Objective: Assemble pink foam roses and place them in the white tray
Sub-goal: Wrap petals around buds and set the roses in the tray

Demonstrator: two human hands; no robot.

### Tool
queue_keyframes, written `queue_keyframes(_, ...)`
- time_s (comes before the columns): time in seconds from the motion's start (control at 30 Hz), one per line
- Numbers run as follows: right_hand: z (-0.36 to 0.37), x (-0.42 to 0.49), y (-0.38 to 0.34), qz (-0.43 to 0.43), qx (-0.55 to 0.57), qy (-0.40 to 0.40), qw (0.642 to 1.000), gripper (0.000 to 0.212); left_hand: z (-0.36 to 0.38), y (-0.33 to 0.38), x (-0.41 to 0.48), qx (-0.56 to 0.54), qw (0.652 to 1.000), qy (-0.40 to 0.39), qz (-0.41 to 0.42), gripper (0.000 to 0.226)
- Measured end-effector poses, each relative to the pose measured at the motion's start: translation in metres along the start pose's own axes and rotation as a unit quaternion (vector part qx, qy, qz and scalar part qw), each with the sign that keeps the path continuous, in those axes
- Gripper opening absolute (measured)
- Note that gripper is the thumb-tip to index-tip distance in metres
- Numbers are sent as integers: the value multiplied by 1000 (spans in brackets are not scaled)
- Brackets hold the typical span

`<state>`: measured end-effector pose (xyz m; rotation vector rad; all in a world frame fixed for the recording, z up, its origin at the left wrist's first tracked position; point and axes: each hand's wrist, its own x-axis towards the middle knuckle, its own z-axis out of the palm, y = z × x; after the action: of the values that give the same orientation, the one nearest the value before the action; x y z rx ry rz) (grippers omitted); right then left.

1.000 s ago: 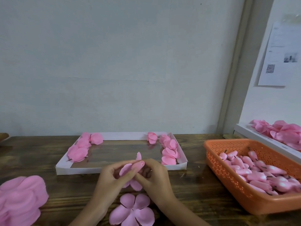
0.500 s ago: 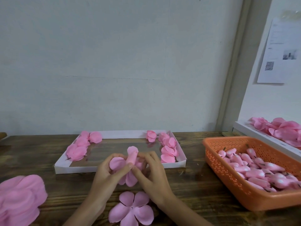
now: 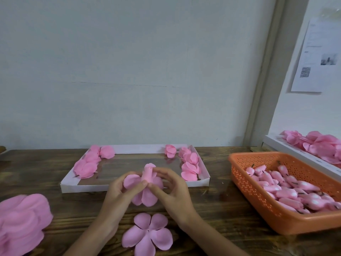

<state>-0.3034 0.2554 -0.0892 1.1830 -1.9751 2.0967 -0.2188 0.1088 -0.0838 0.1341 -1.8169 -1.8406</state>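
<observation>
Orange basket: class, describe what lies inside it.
Inside the orange basket lies a heap of pink foam buds with short dark stems. Whatever lies under the heap, and the floor there, is covered.

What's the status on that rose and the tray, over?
Left hand and right hand both pinching the unfinished rose, bud standing above its petals. White tray holds finished roses along both ends. Nothing blocking; spare petal layer lies nearer the person.
</observation>
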Motion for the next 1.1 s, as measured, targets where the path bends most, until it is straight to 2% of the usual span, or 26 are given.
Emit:
queue_keyframes(0.13, 3, -1, 1, -9, 25, 10, 1000, 41, -2, -4, 2, -2, 1000, 6, 2, 49)
queue_keyframes(0.23, 2, 0, 1, 18, 49, 27, 998, 54, -2, -2, 1, 4, 1000, 1, 4, 38)
queue_keyframes(0.33, -1, 2, 1, 15, 65, 28, 997, 41, -1, 2, -1, 25, 1000, -10, 11, 31)
queue_keyframes(0.43, -3, 3, -1, 11, 87, 13, 996, 31, 1, 6, -4, 22, 999, -21, 16, 36)
queue_keyframes(0.53, -4, 3, 0, 15, 92, 3, 996, 21, 2, 6, -4, 29, 999, -31, 23, 25)
queue_keyframes(0.7, -2, 4, 4, 11, 66, 6, 998, 21, 0, 3, -1, 65, 997, -11, 51, 16)
queue_keyframes(0.87, 0, 2, 6, 30, 45, 13, 998, 18, -1, 3, 0, 89, 993, -22, 68, 18)
queue_keyframes(1.0, 1, 2, 10, 36, 48, -10, 998, 19, -4, -2, 0, 63, 997, -28, 41, 25)
queue_keyframes(1.1, -1, 2, 9, 34, 38, 12, 999, 16, -7, -7, 4, 20, 1000, -13, -6, 35)
